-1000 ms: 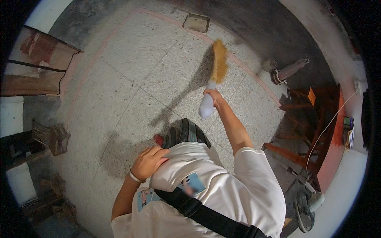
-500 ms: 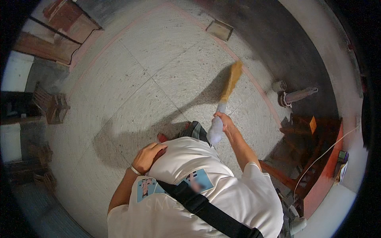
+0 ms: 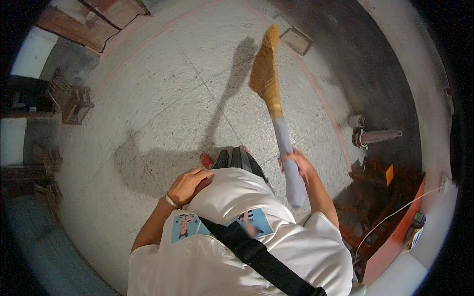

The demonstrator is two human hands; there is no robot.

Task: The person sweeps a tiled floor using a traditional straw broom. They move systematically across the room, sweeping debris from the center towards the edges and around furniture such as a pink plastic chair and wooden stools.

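Broom (image 3: 275, 106) — flared bristles (image 3: 265, 71), smooth handle (image 3: 292, 185)

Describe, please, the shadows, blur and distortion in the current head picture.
Head view: the broom casts a shadow on the floor to its left; a patch of the shirt print is blurred; the pink line bows; the corners go black.

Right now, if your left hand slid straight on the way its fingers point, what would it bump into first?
The left hand would most likely meet the white shirt first; whether its fingers already touch it is hard to tell.
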